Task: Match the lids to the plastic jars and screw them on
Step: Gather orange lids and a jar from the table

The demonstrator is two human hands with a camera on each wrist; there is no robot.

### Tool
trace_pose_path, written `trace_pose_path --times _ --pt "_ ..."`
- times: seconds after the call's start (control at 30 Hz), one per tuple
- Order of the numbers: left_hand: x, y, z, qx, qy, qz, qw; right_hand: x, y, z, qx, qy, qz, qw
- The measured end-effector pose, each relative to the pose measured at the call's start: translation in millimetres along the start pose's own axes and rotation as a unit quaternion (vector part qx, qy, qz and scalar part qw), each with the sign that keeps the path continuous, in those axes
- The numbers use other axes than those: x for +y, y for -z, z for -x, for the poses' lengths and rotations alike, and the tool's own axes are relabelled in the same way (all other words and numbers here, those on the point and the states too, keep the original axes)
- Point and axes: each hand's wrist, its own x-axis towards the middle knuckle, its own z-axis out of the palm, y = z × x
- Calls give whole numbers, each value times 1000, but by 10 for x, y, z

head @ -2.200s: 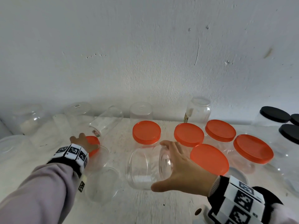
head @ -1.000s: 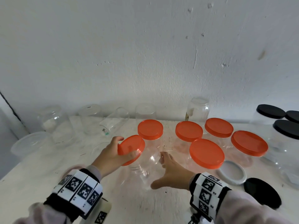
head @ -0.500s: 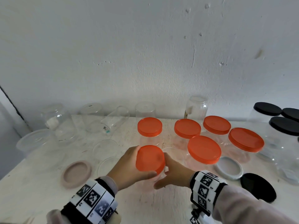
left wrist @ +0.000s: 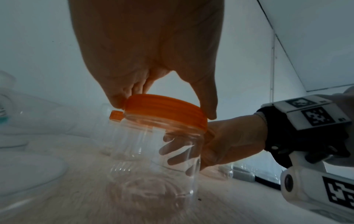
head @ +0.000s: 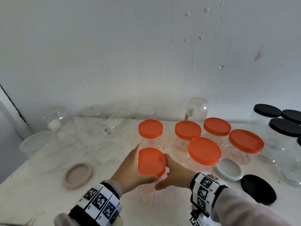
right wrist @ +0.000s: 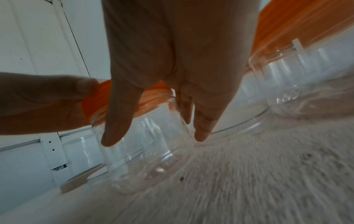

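A clear plastic jar stands upright on the white table near its front. An orange lid sits on the jar's mouth, slightly tilted. My left hand grips the lid's rim from the left, thumb on the near edge. My right hand wraps round the jar's body from the right, thumb in front and fingers behind, seen through the plastic in the left wrist view. In the head view the lid and hands hide most of the jar.
Several orange-lidded jars stand just behind and to the right. Black-lidded jars line the far right. Loose lids lie about: beige, white, black. Open clear jars and clear lids crowd the left and back wall.
My left hand carried the orange lid from the left and set it on the jar's mouth. My right hand stood the jar upright and kept hold of it.
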Motion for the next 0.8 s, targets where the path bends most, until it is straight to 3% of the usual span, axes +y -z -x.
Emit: trace_pose_path --times 0.2,0.37,0.6,0.8 --pt "-234 -50 36 -41 59 110 991 -303 229 62 -19 40 77 996" --pt "-315 -187 17 -30 66 197 978 -650 210 -38 -56 47 272 959" --pt "-372 -257 0 -13 64 212 975 -902 115 -170 -84 10 410 908" --pt "-409 -270 -28 -6 60 203 977 -938 123 -192 -91 10 433 897"
